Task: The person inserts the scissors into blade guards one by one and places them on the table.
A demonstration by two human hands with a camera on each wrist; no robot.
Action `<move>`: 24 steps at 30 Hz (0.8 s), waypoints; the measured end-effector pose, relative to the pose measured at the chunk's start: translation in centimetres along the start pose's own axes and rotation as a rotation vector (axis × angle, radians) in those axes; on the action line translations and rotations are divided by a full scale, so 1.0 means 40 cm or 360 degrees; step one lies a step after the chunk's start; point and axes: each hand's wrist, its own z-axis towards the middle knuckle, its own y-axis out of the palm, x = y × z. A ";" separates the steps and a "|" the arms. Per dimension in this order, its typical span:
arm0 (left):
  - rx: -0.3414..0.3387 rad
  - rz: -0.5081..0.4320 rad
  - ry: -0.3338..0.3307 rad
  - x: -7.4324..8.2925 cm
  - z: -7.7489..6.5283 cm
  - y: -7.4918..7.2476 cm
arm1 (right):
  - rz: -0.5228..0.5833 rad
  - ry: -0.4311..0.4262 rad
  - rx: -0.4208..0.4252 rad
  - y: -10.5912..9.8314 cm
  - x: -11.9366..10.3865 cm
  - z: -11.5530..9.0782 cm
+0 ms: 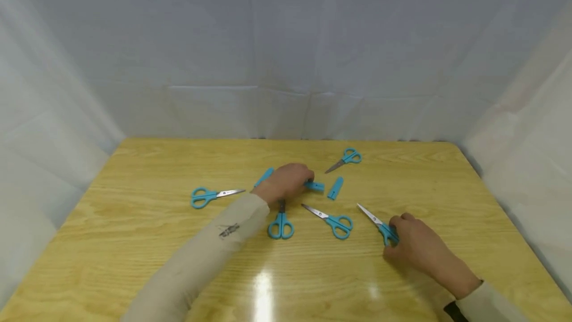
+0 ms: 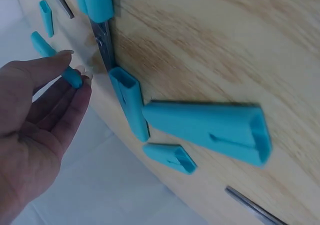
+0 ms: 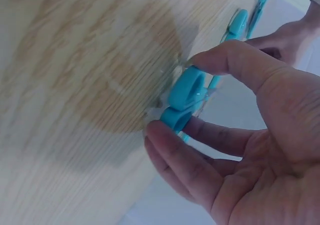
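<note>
Turquoise-handled scissors (image 1: 382, 227), turquoise caps (image 1: 315, 186)

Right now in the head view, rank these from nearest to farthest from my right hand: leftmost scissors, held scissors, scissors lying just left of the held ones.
1. Held scissors: gripped in your right hand.
2. Middle scissors: just left of the held ones.
3. Leftmost scissors: far left, blades pointing right.

High over the worktop (image 1: 111, 242), the head view is aimed forward and down; low over it, from tilted wrist cameras, left grip (image 2: 30, 155) and right grip (image 3: 270, 155) are framed close; teal sheaths (image 1: 335, 188) are shared by head and left wrist.
</note>
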 end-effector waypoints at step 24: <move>0.0274 -0.0125 -0.0158 -0.055 -0.200 -0.040 | 0.0008 -0.0337 0.0219 -0.037 -0.014 0.051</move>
